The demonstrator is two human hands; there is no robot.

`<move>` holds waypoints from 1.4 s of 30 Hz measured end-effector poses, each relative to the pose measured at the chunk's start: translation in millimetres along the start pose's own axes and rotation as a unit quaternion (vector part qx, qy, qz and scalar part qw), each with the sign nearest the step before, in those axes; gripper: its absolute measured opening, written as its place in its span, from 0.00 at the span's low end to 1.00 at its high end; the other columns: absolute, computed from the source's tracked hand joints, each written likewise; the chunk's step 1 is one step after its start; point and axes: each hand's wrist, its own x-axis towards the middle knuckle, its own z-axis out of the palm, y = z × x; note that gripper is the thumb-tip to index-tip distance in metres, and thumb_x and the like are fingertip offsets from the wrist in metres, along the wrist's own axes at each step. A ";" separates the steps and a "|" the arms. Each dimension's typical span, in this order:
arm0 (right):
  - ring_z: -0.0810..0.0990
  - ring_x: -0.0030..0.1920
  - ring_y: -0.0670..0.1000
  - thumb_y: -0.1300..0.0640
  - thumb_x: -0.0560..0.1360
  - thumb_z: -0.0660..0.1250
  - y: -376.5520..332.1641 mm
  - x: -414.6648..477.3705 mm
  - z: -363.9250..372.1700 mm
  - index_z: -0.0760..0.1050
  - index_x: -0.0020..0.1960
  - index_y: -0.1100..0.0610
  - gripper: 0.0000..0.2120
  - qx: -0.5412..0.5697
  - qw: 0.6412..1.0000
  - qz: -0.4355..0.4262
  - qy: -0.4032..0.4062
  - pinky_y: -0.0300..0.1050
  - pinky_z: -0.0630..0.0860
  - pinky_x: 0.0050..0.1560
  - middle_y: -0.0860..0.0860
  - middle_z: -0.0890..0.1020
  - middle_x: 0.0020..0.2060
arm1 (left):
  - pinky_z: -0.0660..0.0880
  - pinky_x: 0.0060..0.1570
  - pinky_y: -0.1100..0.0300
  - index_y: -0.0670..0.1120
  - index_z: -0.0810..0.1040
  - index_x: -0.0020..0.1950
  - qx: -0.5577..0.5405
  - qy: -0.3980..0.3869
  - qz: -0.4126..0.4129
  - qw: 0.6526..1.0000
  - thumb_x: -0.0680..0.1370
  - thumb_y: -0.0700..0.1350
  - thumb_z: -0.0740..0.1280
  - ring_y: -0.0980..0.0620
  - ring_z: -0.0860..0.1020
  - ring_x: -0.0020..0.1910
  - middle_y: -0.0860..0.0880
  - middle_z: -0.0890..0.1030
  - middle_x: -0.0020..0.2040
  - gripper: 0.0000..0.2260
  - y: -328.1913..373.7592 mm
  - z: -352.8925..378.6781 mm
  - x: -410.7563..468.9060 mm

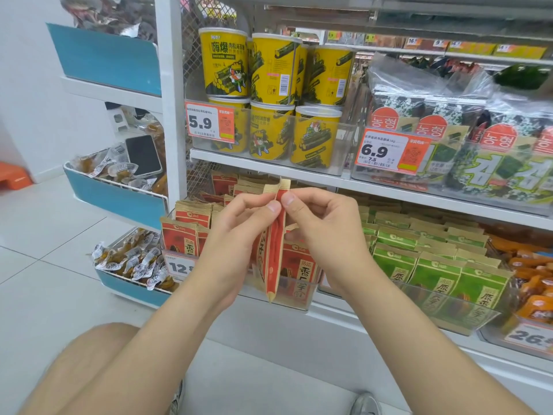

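Both thumbs press on the upper part of the red packet point(273, 259): your left hand point(236, 235) pinches it from the left and your right hand point(326, 232) from the right, with the fingers curled behind it. The thumb tips sit close together, just under the crimped top seal. Most of the packet hangs below the grip, between your two wrists. Its long axis is almost vertical, the top leans a little to the right, and the bottom corner points down. You see it edge-on. Behind it is the clear bin point(296, 298) with the same red packets point(179, 232) on the lower shelf. Green packets point(434, 268) stand to the right and yellow cans point(269, 70) stand above.
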 end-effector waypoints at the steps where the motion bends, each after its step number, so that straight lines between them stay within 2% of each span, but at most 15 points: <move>1: 0.87 0.43 0.51 0.59 0.82 0.73 0.0 0.2 0.2 0.87 0.52 0.57 0.05 0.014 1.000 0.014 0.007 0.43 0.83 0.39 0.55 0.90 0.44 | 0.80 0.55 0.49 0.46 0.85 0.58 -0.017 -0.002 -0.012 1.000 0.81 0.47 0.72 0.46 0.84 0.54 0.47 0.87 0.53 0.08 -0.3 1.6 -0.2; 4: 0.87 0.43 0.53 0.60 0.82 0.73 -0.2 1.7 2.4 0.87 0.51 0.58 0.04 0.044 0.998 0.037 0.014 0.45 0.83 0.40 0.56 0.89 0.44 | 0.78 0.48 0.52 0.44 0.84 0.59 -0.075 0.013 -0.051 0.996 0.82 0.46 0.70 0.44 0.80 0.52 0.47 0.85 0.48 0.09 -1.1 5.0 0.6; 9: 0.86 0.40 0.50 0.60 0.82 0.73 0.2 2.2 1.9 0.87 0.51 0.57 0.04 0.030 0.999 0.015 0.010 0.43 0.81 0.38 0.55 0.89 0.42 | 0.75 0.55 0.51 0.45 0.86 0.58 -0.134 0.006 -0.093 0.987 0.82 0.45 0.70 0.44 0.78 0.54 0.45 0.84 0.49 0.08 -5.3 2.4 2.5; 14: 0.86 0.39 0.48 0.61 0.82 0.73 -0.6 1.7 1.0 0.86 0.52 0.59 0.03 0.022 1.000 0.009 0.013 0.40 0.80 0.37 0.54 0.89 0.41 | 0.74 0.60 0.46 0.41 0.85 0.66 -0.132 -0.011 -0.103 0.986 0.82 0.45 0.69 0.42 0.79 0.56 0.45 0.84 0.50 0.15 -5.8 -0.6 3.9; 20: 0.87 0.40 0.47 0.60 0.81 0.74 -0.7 -0.3 0.7 0.87 0.52 0.59 0.03 0.020 1.000 0.002 0.011 0.42 0.82 0.38 0.54 0.89 0.42 | 0.78 0.55 0.47 0.43 0.85 0.67 -0.106 -0.019 -0.097 0.989 0.82 0.47 0.70 0.43 0.81 0.55 0.47 0.85 0.49 0.16 -2.5 -2.6 3.8; 22: 0.88 0.41 0.51 0.58 0.80 0.75 -1.7 -0.3 -0.8 0.87 0.52 0.58 0.03 0.000 1.000 -0.007 -0.009 0.50 0.86 0.41 0.54 0.89 0.42 | 0.79 0.57 0.45 0.41 0.83 0.69 -0.107 -0.005 -0.093 0.990 0.82 0.48 0.70 0.40 0.83 0.55 0.44 0.86 0.52 0.17 -2.0 -4.5 5.4; 24: 0.89 0.45 0.54 0.56 0.78 0.78 -0.2 2.0 -4.0 0.88 0.51 0.53 0.03 -0.090 0.994 -0.021 -0.053 0.58 0.87 0.50 0.52 0.89 0.43 | 0.81 0.62 0.41 0.40 0.80 0.71 -0.116 0.025 -0.086 0.989 0.81 0.49 0.72 0.35 0.83 0.60 0.39 0.86 0.60 0.21 -1.0 -6.2 7.0; 25: 0.89 0.47 0.53 0.54 0.77 0.79 1.7 2.9 -4.8 0.87 0.52 0.50 0.05 -0.133 0.987 -0.016 -0.083 0.59 0.86 0.54 0.50 0.90 0.45 | 0.82 0.60 0.41 0.41 0.80 0.69 -0.117 0.041 -0.079 0.989 0.80 0.50 0.73 0.35 0.83 0.60 0.39 0.85 0.61 0.21 -0.3 -7.1 8.1; 27: 0.88 0.52 0.50 0.47 0.73 0.80 4.6 3.3 -4.4 0.86 0.58 0.45 0.15 -0.163 0.975 0.034 -0.146 0.60 0.84 0.60 0.47 0.89 0.52 | 0.81 0.52 0.47 0.46 0.81 0.67 -0.117 0.063 -0.063 0.989 0.80 0.51 0.73 0.41 0.83 0.53 0.43 0.86 0.55 0.17 1.3 -8.7 9.6; 29: 0.87 0.58 0.50 0.44 0.71 0.79 5.2 2.6 -2.8 0.81 0.64 0.41 0.22 -0.136 0.966 0.096 -0.197 0.61 0.81 0.66 0.48 0.87 0.57 | 0.81 0.56 0.44 0.46 0.82 0.68 -0.131 0.076 -0.051 0.987 0.81 0.50 0.73 0.45 0.83 0.51 0.48 0.85 0.49 0.17 1.8 -9.7 9.5; 30: 0.87 0.59 0.52 0.46 0.74 0.79 5.3 2.5 -2.8 0.79 0.66 0.42 0.22 -0.109 0.965 0.114 -0.208 0.62 0.81 0.67 0.50 0.88 0.57 | 0.79 0.60 0.41 0.46 0.82 0.68 -0.135 0.080 -0.045 0.987 0.80 0.50 0.74 0.45 0.83 0.52 0.49 0.86 0.48 0.18 2.0 -10.1 9.4; 32: 0.88 0.57 0.59 0.53 0.78 0.78 3.0 2.4 -2.5 0.78 0.67 0.50 0.19 -0.053 0.972 0.121 -0.193 0.65 0.81 0.66 0.54 0.89 0.55 | 0.77 0.63 0.38 0.46 0.82 0.66 -0.129 0.071 -0.031 0.989 0.78 0.51 0.75 0.45 0.83 0.53 0.48 0.86 0.48 0.18 3.6 -9.8 8.7; 35: 0.88 0.52 0.64 0.52 0.79 0.78 -1.1 1.4 0.1 0.77 0.61 0.58 0.17 -0.014 0.986 0.107 -0.129 0.69 0.82 0.61 0.59 0.89 0.50 | 0.80 0.56 0.49 0.46 0.84 0.66 -0.082 0.036 -0.018 0.996 0.77 0.50 0.74 0.47 0.84 0.53 0.44 0.87 0.54 0.18 9.2 -8.5 6.4; 38: 0.88 0.47 0.65 0.50 0.78 0.78 -1.4 0.2 4.7 0.78 0.55 0.61 0.16 -0.029 0.994 0.069 -0.081 0.68 0.84 0.56 0.59 0.89 0.46 | 0.80 0.56 0.49 0.50 0.84 0.68 -0.022 0.012 -0.001 1.000 0.81 0.48 0.72 0.45 0.85 0.61 0.44 0.86 0.62 0.15 13.5 -8.9 4.1; 42: 0.89 0.41 0.54 0.48 0.79 0.77 -6.2 -0.1 5.5 0.79 0.49 0.61 0.17 -0.061 0.998 -0.004 -0.026 0.58 0.87 0.49 0.52 0.89 0.41 | 0.80 0.65 0.40 0.50 0.84 0.69 0.028 -0.013 0.007 0.999 0.84 0.46 0.69 0.46 0.83 0.67 0.47 0.86 0.64 0.13 17.2 -13.2 0.8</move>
